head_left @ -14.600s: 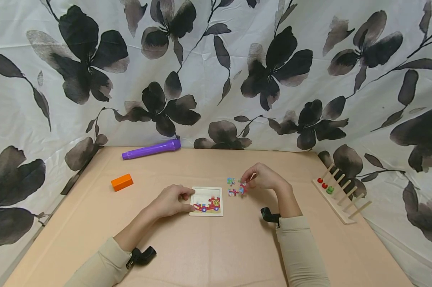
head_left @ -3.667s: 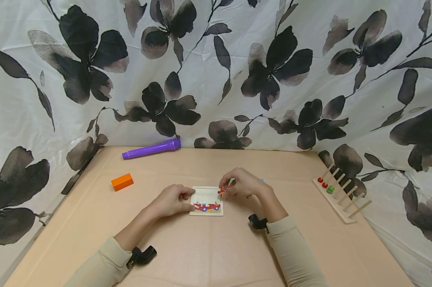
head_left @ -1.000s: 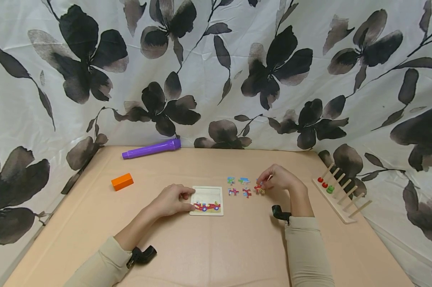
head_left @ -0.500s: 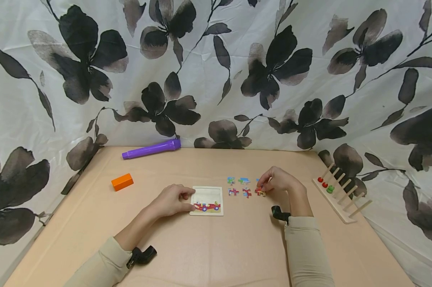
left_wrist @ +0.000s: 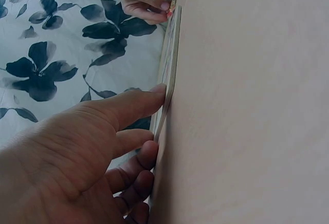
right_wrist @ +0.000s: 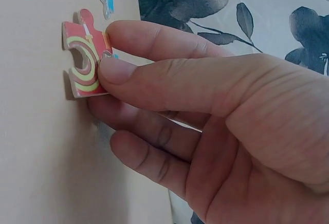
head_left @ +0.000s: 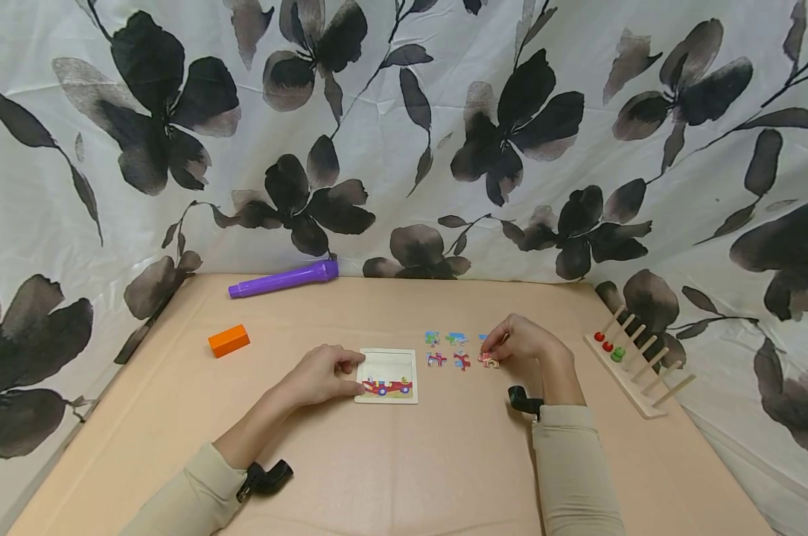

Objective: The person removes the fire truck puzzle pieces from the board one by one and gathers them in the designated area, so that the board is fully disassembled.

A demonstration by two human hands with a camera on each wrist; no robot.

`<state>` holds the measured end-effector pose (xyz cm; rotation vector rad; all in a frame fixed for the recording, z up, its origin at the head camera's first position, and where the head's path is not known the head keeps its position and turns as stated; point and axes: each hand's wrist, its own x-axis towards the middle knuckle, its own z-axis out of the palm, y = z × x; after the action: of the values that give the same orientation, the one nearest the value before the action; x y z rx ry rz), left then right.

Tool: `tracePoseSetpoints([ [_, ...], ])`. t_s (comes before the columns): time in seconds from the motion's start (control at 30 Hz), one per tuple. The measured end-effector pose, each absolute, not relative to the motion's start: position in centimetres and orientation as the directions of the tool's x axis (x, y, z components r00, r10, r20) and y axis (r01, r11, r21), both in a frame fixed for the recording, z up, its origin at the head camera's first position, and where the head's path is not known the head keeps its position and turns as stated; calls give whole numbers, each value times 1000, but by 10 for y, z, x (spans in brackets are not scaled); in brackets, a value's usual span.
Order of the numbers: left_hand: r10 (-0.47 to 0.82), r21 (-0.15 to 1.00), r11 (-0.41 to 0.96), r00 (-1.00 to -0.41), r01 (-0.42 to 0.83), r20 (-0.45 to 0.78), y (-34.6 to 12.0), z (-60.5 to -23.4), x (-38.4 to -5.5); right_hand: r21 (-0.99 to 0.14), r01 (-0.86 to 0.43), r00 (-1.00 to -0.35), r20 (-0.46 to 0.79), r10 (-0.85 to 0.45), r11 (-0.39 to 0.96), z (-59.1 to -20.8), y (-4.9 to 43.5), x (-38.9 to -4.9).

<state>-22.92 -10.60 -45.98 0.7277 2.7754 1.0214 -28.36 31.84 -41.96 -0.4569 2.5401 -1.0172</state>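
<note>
My left hand (head_left: 319,374) grips the left edge of a small wooden puzzle tray (head_left: 386,400), thumb nearer me and fingers at the far side. Its lower part holds pieces forming a red vehicle with blue wheels; the upper part shows bare backing. In the left wrist view the tray (left_wrist: 175,54) appears almost edge-on. My right hand (head_left: 520,339) pinches a red jigsaw piece (right_wrist: 82,36) with yellow curved stripes between thumb and fingers, low over the table. Beside it lie several loose pieces, including a red one (head_left: 462,361) and a blue-green one (head_left: 456,338).
A purple marker (head_left: 283,280) lies along the table's back edge, with an orange block (head_left: 228,340) in front of it to the left. At the right stands a wooden peg rack (head_left: 634,372) carrying red and green beads. Patterned cloth (head_left: 404,149) hangs behind.
The striped piece has left the tray, going right with my right hand to the loose pieces. Over the last second it shifted slightly nearer me. My left hand has stayed on the tray.
</note>
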Motion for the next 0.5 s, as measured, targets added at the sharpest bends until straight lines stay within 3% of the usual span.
tracePoseSetpoints([
  [0.5,461,636,666,-886,389,60,-106,-461,-229,-710,-146,-874,-234,-426,689,-423,320,-286],
])
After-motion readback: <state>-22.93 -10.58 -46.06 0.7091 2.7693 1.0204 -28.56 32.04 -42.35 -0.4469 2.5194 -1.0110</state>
